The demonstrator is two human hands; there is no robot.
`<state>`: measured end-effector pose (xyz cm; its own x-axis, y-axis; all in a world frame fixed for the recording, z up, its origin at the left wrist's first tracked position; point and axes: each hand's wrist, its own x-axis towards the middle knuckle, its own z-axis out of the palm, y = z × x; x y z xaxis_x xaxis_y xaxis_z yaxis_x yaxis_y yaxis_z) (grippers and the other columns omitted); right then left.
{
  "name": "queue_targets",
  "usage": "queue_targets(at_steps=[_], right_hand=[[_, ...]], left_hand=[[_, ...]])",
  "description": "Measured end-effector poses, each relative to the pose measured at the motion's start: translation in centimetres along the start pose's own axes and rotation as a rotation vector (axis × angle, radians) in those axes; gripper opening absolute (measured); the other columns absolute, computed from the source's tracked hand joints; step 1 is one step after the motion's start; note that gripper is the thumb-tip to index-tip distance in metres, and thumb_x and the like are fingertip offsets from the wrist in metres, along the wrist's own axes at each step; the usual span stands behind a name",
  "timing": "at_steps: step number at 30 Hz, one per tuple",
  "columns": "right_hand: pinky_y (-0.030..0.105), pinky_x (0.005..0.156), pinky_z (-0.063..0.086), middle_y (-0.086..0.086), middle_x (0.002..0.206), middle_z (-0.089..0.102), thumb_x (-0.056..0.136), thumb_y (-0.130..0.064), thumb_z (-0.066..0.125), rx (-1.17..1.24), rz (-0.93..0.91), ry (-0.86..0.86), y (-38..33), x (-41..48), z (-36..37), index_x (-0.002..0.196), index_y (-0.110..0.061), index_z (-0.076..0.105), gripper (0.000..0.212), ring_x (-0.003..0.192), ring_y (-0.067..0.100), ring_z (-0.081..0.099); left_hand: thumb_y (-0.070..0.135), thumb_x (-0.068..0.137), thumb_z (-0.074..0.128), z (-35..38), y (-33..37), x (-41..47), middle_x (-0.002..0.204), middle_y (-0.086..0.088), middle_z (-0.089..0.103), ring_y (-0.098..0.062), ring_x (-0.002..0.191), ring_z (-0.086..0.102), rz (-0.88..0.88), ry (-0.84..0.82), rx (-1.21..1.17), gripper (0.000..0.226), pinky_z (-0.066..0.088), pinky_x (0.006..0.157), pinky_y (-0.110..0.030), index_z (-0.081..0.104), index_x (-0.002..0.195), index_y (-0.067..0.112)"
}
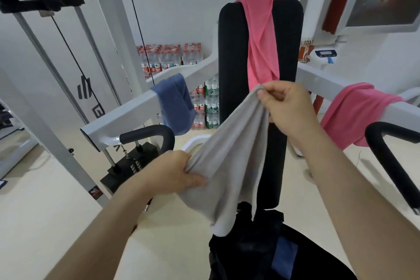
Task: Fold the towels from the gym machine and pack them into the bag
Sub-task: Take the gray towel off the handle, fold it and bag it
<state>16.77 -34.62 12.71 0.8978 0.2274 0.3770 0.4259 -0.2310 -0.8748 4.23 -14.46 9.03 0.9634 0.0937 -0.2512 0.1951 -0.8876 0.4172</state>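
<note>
A grey towel [229, 161] hangs stretched between my two hands over the machine's seat. My left hand [175, 171] grips its lower left edge, bunched in the fingers. My right hand [287, 107] pinches its upper corner, held higher. Below the towel sits a black bag [247, 245] with a blue towel [284, 257] showing inside it. A pink towel [261, 41] drapes over the black backrest [234, 57]. Another pink towel [354, 111] lies over the right arm of the machine. A blue towel [177, 102] hangs on the left arm.
The white machine arms [127, 111] end in black handles, left [154, 134] and right [391, 159]. A weight stack [127, 166] stands on the floor at the left. Packs of water bottles [168, 57] line the back wall.
</note>
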Motion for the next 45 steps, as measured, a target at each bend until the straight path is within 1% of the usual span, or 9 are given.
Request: queue_targets(at_steps=[3,7,13,17,20,26,32,37,45], right_hand=[[0.033,0.074,0.061,-0.011,0.088,0.066,0.096,-0.014,0.058,0.005,0.124,0.143,3.0,1.6,-1.5,0.102,-0.022,0.069,0.015,0.086,0.013,0.067],[0.049,0.078,0.06,-0.006,0.079,0.064,0.098,-0.015,0.055,-0.038,0.158,0.269,5.9,1.9,-1.9,0.086,-0.022,0.067,0.019,0.079,0.014,0.062],[0.037,0.07,0.061,-0.002,0.079,0.053,0.101,-0.012,0.049,0.1,0.241,0.294,7.0,1.3,-1.7,0.078,-0.011,0.056,0.024,0.082,0.019,0.06],[0.043,0.073,0.059,-0.007,0.077,0.049,0.102,-0.016,0.044,-0.05,0.106,0.306,7.5,0.6,-1.5,0.085,-0.012,0.053,0.02,0.075,0.011,0.054],[0.021,0.068,0.043,-0.002,0.076,0.052,0.101,-0.013,0.042,-0.208,-0.073,0.376,6.8,0.1,-1.3,0.086,-0.012,0.052,0.019,0.069,0.013,0.047],[0.016,0.061,0.029,0.003,0.08,0.054,0.099,-0.006,0.046,-0.363,-0.274,0.424,5.7,-0.2,-1.0,0.092,0.002,0.06,0.018,0.073,0.017,0.048],[0.02,0.058,0.045,0.0,0.084,0.058,0.1,-0.021,0.05,0.0,0.25,0.159,6.2,-0.1,-1.6,0.088,-0.015,0.063,0.019,0.075,0.014,0.054],[0.024,0.05,0.056,0.011,0.104,0.062,0.099,-0.015,0.052,0.671,0.626,-0.032,6.1,-0.6,-3.3,0.107,-0.005,0.064,0.018,0.089,0.019,0.065],[0.03,0.06,0.059,0.012,0.116,0.057,0.099,-0.022,0.054,0.326,0.509,-0.111,6.6,-0.1,-3.8,0.095,-0.013,0.069,0.019,0.103,0.027,0.061]], left_hand=[[0.058,0.085,0.058,1.6,-0.9,-0.4,0.07,0.007,0.045,-0.019,0.074,0.051,-0.026,0.026,0.47,0.038,0.045,0.068,-0.032,0.048,0.086,0.021],[0.049,0.083,0.066,1.7,-2.1,-0.3,0.064,0.004,0.059,-0.024,0.064,0.061,0.271,0.521,0.58,0.029,0.046,0.06,-0.033,0.054,0.077,0.023],[0.046,0.094,0.039,1.2,-4.2,-0.1,0.078,0.006,0.07,-0.021,0.081,0.064,0.336,0.74,0.387,0.045,0.048,0.07,-0.037,0.072,0.079,0.02],[0.032,0.088,0.059,1.0,-4.2,-0.2,0.082,-0.004,0.071,-0.024,0.075,0.063,0.439,0.985,0.248,0.029,0.054,0.067,-0.035,0.076,0.079,0.01],[0.033,0.077,0.077,0.7,-4.9,-0.2,0.098,-0.008,0.064,-0.029,0.097,0.049,0.334,1.059,0.271,0.022,0.048,0.078,-0.045,0.077,0.073,0.011],[0.066,0.065,0.06,0.7,-6.1,-0.8,0.063,0.0,0.066,-0.018,0.063,0.06,0.016,0.453,-0.262,0.051,0.052,0.061,-0.035,0.074,0.065,0.016],[0.027,0.072,0.07,-0.1,-6.4,-0.5,0.066,0.001,0.065,-0.014,0.069,0.063,0.067,0.573,-1.265,0.014,0.055,0.064,-0.026,0.068,0.062,0.018],[0.013,0.079,0.061,-1.0,-7.1,0.0,0.076,0.003,0.066,-0.009,0.071,0.062,0.191,0.46,-1.352,0.01,0.053,0.059,-0.022,0.062,0.08,0.023],[0.024,0.074,0.081,-0.6,-9.9,0.4,0.088,-0.013,0.069,-0.022,0.071,0.068,0.352,-0.192,-1.339,0.027,0.058,0.061,-0.028,0.073,0.091,0.005]])
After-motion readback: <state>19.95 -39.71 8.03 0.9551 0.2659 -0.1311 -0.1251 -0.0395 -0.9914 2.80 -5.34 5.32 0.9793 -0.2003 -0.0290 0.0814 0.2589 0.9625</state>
